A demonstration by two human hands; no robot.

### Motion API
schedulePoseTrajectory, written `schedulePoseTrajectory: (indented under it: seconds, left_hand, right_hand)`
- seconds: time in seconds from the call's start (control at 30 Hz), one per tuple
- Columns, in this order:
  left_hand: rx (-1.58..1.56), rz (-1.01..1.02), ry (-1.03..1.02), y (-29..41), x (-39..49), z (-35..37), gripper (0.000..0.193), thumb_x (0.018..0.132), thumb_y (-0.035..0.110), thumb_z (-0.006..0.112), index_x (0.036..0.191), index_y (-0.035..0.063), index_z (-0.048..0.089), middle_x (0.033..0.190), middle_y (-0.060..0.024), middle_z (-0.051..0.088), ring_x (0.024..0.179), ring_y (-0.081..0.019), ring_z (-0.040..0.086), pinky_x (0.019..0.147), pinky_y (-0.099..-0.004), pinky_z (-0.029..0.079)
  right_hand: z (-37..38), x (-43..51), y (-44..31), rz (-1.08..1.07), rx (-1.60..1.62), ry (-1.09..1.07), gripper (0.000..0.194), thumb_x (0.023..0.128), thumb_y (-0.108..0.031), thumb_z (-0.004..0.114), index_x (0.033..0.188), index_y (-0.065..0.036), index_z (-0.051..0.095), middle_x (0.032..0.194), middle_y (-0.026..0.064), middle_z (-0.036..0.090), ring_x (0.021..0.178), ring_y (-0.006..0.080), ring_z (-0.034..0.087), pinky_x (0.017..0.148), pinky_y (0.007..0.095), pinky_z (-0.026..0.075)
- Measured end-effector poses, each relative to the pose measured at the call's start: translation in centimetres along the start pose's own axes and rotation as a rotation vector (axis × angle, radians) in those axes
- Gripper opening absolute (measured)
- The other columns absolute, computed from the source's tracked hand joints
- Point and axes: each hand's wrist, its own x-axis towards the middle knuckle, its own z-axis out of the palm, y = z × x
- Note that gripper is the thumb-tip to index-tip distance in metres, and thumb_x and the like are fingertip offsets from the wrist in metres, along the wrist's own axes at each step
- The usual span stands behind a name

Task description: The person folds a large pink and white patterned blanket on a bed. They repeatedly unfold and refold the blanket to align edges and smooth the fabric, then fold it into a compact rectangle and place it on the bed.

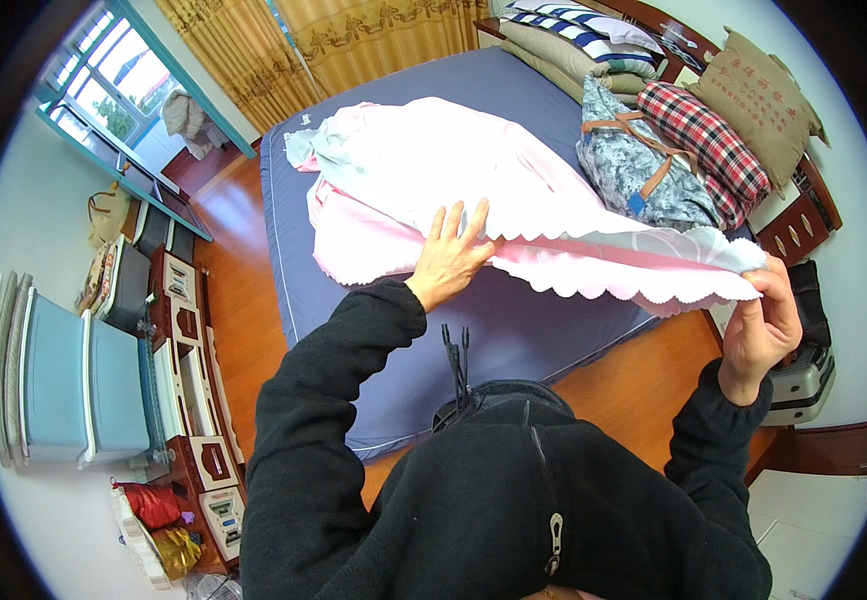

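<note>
A pink and pale grey cloth (433,172) with a scalloped edge lies bunched on a bed with a blue-grey fitted sheet (373,375). My right hand (763,322) pinches one corner of the cloth between thumb and fingers, holding it out past the bed's right side. The scalloped edge stretches from there toward my left hand (454,259), which rests on the cloth with its fingers spread. My left thumb lies at the upper edge of a fold; whether it grips the fabric cannot be told. Between the hands two layers of the cloth stand a little apart.
Folded striped bedding (583,45), a grey patterned bag with brown straps (628,165), a red plaid roll (703,135) and a khaki cushion (760,105) sit by the headboard. A suitcase (801,386) stands at right. Low cabinets (185,315) and blue storage bins (88,375) line the left wall.
</note>
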Motion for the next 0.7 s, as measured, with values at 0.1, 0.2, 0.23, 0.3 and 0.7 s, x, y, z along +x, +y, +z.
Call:
schedulePoseTrajectory:
  seconds: [0.1, 0.2, 0.23, 0.3, 0.7]
  left_hand:
    - [0.089, -0.018, 0.019, 0.0, 0.5, 0.3, 0.023, 0.078, 0.018, 0.064, 0.099, 0.0148, 0.059, 0.140, -0.0182, 0.035, 0.123, -0.0412, 0.038, 0.100, -0.0568, 0.032]
    - [0.161, -0.088, 0.054, -1.4, 0.5, 0.0, 0.017, 0.081, 0.017, 0.061, 0.097, 0.0110, 0.059, 0.132, -0.0155, 0.045, 0.120, -0.0361, 0.043, 0.100, -0.0541, 0.033]
    - [0.151, -0.103, 0.080, -2.1, 0.4, -0.2, 0.016, 0.082, 0.017, 0.059, 0.096, 0.0097, 0.059, 0.128, -0.0143, 0.049, 0.119, -0.0339, 0.044, 0.100, -0.0529, 0.033]
    - [0.093, -0.129, 0.169, -3.2, 0.2, -0.5, 0.016, 0.081, 0.013, 0.059, 0.094, 0.0037, 0.059, 0.114, -0.0116, 0.057, 0.112, -0.0287, 0.051, 0.099, -0.0511, 0.036]
    - [-0.425, 0.044, 0.574, 0.0, 3.1, -20.2, 0.020, 0.069, -0.006, 0.074, 0.085, -0.0021, 0.063, 0.086, -0.0155, 0.066, 0.079, -0.0249, 0.065, 0.072, -0.0334, 0.053]
  right_hand:
    - [0.0, 0.2, -0.1, -0.014, -0.030, 0.005, 0.011, 0.081, 0.000, 0.066, 0.091, 0.003, 0.062, 0.101, 0.0125, 0.059, 0.091, 0.0166, 0.056, 0.078, 0.0246, 0.044]
    - [-0.1, 0.2, 0.3, 0.010, -0.023, 0.035, 0.010, 0.082, 0.000, 0.065, 0.091, 0.003, 0.062, 0.100, 0.0122, 0.059, 0.090, 0.0164, 0.056, 0.076, 0.0240, 0.044]
    - [-0.3, 0.1, 0.3, 0.026, -0.024, 0.044, 0.010, 0.082, 0.000, 0.065, 0.091, 0.003, 0.062, 0.099, 0.0122, 0.059, 0.090, 0.0165, 0.056, 0.077, 0.0240, 0.044]
    - [-0.7, 0.0, 0.5, 0.047, -0.033, 0.057, 0.009, 0.082, 0.001, 0.065, 0.091, 0.003, 0.062, 0.099, 0.0120, 0.059, 0.089, 0.0168, 0.056, 0.078, 0.0246, 0.043]
    - [-12.0, 1.6, 4.9, 0.192, 0.158, 0.556, 0.016, 0.092, -0.001, 0.050, 0.106, 0.005, 0.055, 0.103, 0.0227, 0.063, 0.095, 0.0298, 0.064, 0.085, 0.0384, 0.053]
